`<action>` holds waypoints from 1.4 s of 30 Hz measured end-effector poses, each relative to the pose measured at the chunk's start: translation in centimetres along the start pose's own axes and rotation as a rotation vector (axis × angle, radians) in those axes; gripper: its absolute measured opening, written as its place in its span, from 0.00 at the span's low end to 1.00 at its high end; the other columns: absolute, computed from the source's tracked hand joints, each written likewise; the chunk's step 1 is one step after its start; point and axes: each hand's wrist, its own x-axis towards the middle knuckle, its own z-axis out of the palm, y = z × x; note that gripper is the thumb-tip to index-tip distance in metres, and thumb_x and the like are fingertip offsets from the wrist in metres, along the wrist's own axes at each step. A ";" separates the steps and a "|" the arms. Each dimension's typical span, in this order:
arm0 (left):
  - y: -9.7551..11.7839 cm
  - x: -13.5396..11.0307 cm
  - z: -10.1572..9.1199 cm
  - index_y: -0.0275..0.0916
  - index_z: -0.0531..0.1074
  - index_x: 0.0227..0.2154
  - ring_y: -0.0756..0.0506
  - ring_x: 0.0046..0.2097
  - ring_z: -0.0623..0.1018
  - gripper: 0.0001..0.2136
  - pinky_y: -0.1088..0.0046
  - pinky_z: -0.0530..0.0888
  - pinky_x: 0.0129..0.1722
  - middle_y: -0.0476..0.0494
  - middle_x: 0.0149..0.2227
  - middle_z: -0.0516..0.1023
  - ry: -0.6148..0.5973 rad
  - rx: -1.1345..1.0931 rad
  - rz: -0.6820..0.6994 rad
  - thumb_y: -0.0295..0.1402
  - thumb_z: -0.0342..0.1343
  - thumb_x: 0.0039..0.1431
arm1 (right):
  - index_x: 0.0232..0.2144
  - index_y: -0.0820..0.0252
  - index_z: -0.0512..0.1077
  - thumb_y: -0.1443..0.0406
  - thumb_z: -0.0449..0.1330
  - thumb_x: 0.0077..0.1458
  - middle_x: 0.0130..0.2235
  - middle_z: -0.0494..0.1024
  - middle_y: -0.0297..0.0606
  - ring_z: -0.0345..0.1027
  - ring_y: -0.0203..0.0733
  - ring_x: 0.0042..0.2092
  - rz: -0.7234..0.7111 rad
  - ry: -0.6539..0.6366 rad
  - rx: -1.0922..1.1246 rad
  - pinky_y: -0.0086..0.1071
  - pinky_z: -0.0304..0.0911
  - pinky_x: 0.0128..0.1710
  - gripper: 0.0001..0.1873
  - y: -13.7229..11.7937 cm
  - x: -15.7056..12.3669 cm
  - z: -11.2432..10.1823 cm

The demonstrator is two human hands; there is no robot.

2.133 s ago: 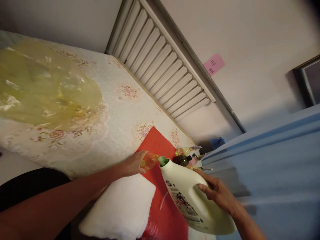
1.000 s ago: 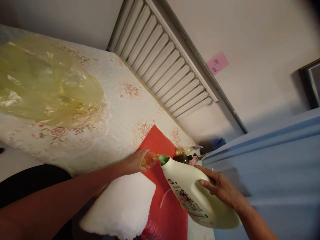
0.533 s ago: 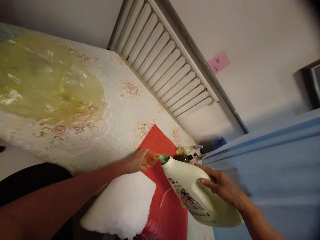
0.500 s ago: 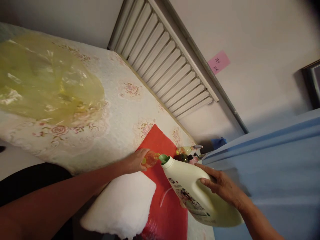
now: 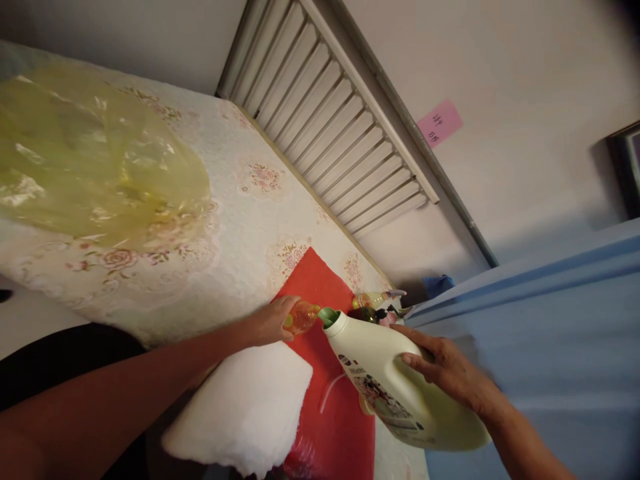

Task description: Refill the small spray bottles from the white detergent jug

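My left hand is closed around a small clear bottle that looks orange over the red mat. By its handle my right hand grips a large pale-green detergent jug, tilted so that its green spout meets the small bottle's mouth. Whether liquid is flowing I cannot make out. Beneath both lies a red mat, with a thin white tube on it beside the jug. Below my left forearm is a folded white cloth.
Behind the jug are a clear pump bottle and a dark bottle. A yellow plastic bag covers the left of the flowered tablecloth. A white radiator runs along the wall; a blue curtain hangs at right.
The jug and my right hand have shifted very slightly, its base a little to the right and up. My left hand and the small bottle stay nearly still.
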 end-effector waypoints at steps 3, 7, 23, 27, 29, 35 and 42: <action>0.1 -0.1 0.0 0.41 0.63 0.56 0.36 0.56 0.73 0.34 0.60 0.71 0.55 0.38 0.54 0.72 0.013 0.005 -0.006 0.28 0.62 0.40 | 0.63 0.52 0.66 0.46 0.57 0.58 0.51 0.80 0.42 0.75 0.54 0.44 0.009 -0.013 -0.009 0.40 0.70 0.39 0.34 -0.1 0.0 -0.1; -0.2 -0.1 0.2 0.41 0.63 0.56 0.35 0.56 0.73 0.35 0.59 0.72 0.54 0.38 0.55 0.72 0.019 -0.005 0.009 0.28 0.63 0.40 | 0.64 0.53 0.65 0.46 0.57 0.59 0.50 0.81 0.41 0.75 0.54 0.45 0.007 -0.040 -0.011 0.40 0.70 0.40 0.35 -0.6 0.0 -0.3; -0.6 0.0 0.5 0.40 0.62 0.57 0.37 0.55 0.73 0.35 0.60 0.72 0.55 0.39 0.54 0.71 0.030 0.031 0.030 0.26 0.63 0.42 | 0.64 0.51 0.65 0.44 0.56 0.58 0.53 0.79 0.40 0.75 0.55 0.46 0.004 -0.059 -0.035 0.41 0.71 0.40 0.36 -0.8 0.2 -0.5; -0.8 0.1 0.7 0.41 0.63 0.57 0.37 0.56 0.72 0.35 0.61 0.72 0.54 0.39 0.54 0.71 0.036 0.037 0.042 0.26 0.63 0.41 | 0.64 0.51 0.65 0.45 0.56 0.59 0.52 0.80 0.40 0.75 0.54 0.45 -0.003 -0.060 -0.040 0.41 0.71 0.41 0.35 -0.7 0.1 -0.5; -0.9 0.1 0.7 0.41 0.63 0.57 0.36 0.56 0.72 0.35 0.60 0.72 0.54 0.39 0.54 0.71 0.046 0.041 0.032 0.26 0.63 0.41 | 0.64 0.51 0.65 0.45 0.56 0.59 0.52 0.80 0.39 0.75 0.54 0.45 -0.002 -0.061 -0.039 0.42 0.71 0.42 0.35 -0.7 0.1 -0.5; -0.3 -0.1 0.5 0.42 0.64 0.55 0.37 0.54 0.74 0.32 0.60 0.73 0.53 0.39 0.53 0.73 0.063 0.034 0.058 0.28 0.63 0.43 | 0.64 0.51 0.65 0.44 0.56 0.58 0.50 0.81 0.39 0.75 0.54 0.45 -0.006 -0.062 -0.026 0.42 0.71 0.42 0.36 -0.8 0.1 -0.6; -0.5 0.0 0.6 0.40 0.62 0.57 0.37 0.55 0.73 0.36 0.61 0.72 0.54 0.39 0.54 0.72 0.063 0.052 0.034 0.25 0.63 0.40 | 0.64 0.52 0.65 0.44 0.56 0.58 0.49 0.81 0.40 0.75 0.54 0.44 0.005 -0.056 -0.040 0.41 0.71 0.40 0.37 -0.9 0.2 -0.6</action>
